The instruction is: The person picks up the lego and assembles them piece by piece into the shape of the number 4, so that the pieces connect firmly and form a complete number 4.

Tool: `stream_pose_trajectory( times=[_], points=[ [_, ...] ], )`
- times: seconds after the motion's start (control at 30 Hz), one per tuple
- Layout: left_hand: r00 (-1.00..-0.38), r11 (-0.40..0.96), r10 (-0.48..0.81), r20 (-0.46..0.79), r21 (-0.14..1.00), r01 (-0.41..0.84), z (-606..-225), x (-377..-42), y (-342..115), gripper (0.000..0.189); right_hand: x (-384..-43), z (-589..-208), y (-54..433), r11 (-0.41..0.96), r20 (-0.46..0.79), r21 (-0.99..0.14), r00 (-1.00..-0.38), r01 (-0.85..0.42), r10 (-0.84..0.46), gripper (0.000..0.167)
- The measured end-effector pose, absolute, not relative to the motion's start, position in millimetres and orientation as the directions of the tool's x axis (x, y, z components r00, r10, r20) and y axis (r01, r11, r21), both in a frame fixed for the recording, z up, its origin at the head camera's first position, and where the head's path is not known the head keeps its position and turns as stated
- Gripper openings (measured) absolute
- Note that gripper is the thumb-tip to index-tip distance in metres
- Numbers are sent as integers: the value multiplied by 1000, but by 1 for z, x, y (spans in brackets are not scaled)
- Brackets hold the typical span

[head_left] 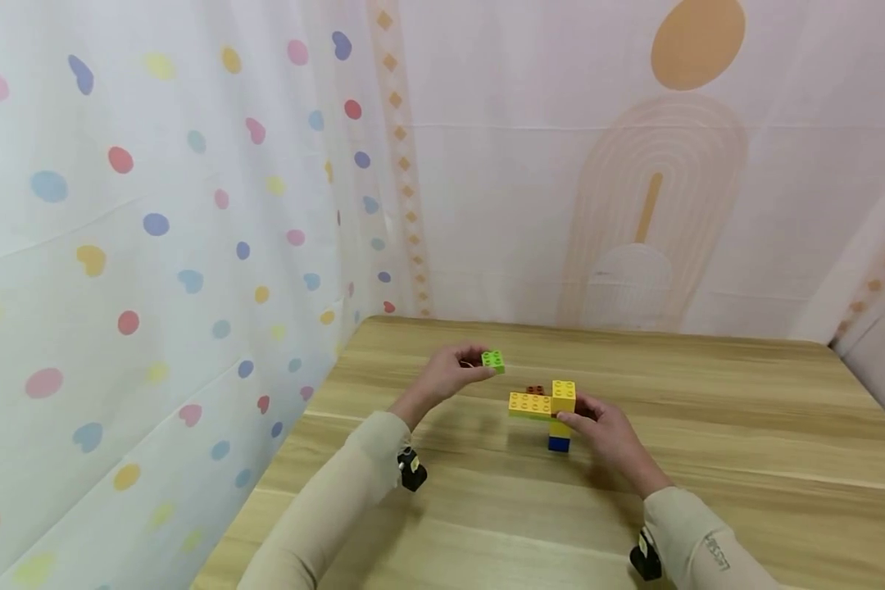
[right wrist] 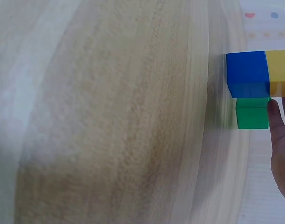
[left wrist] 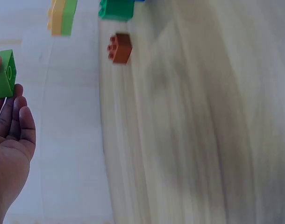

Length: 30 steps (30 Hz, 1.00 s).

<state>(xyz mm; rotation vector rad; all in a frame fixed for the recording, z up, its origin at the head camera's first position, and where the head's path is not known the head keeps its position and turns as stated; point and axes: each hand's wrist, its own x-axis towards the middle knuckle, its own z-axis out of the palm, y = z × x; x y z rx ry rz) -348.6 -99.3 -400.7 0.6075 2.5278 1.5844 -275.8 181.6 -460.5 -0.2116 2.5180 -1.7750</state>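
My left hand [head_left: 442, 378] pinches a small light green toy building brick [head_left: 492, 362] between thumb and fingers, raised above the table. To the right, my right hand [head_left: 614, 436] grips a stack of bricks at its right side. This stack has a yellow brick [head_left: 564, 397] on top and a blue brick [head_left: 559, 444] at its foot. A long yellow brick [head_left: 529, 403], with light green beneath it, juts out leftward. Both wrist views show a dark green brick [right wrist: 252, 114] by the blue one; whether they are joined I cannot tell.
A reddish-brown brick [left wrist: 120, 48] lies on the wooden table [head_left: 745, 410], partly hidden behind the long yellow brick in the head view. Patterned white curtains [head_left: 487, 205] hang behind the table and along its left side.
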Motion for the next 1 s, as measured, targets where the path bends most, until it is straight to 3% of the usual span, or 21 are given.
stream_pose_trajectory(
  times=[0.43, 1.0],
  points=[
    [-859, 413, 482, 173, 820, 397, -406, -336, -86, 30, -277, -459, 182, 330, 47, -939, -988, -95, -150, 58],
    [-832, 484, 541, 120, 765, 425, -408, -332, -75, 35, -272, -454, 182, 322, 85, -937, -984, -133, -160, 54]
  ],
)
